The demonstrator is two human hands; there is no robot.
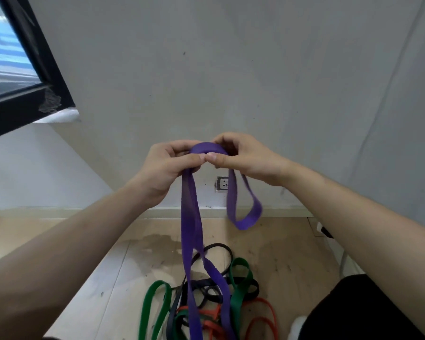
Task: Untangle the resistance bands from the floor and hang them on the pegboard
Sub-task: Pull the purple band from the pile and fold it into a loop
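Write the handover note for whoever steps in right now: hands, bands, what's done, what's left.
Left hand: pinches the raised top of the purple band.
Right hand: pinches the same band beside it; a short loop hangs below.
Bands: the purple strands run down into the pile on the floor with the green band, black band and red band.
Done: purple partly lifted; nothing seen hung.
Left: free purple, untangle the others, hang all. The pegboard is out of view.

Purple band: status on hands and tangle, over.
Left hand and right hand both pinch purple band at its top bend. Long end trails into pile of green, black, red bands. Pegboard not in view.
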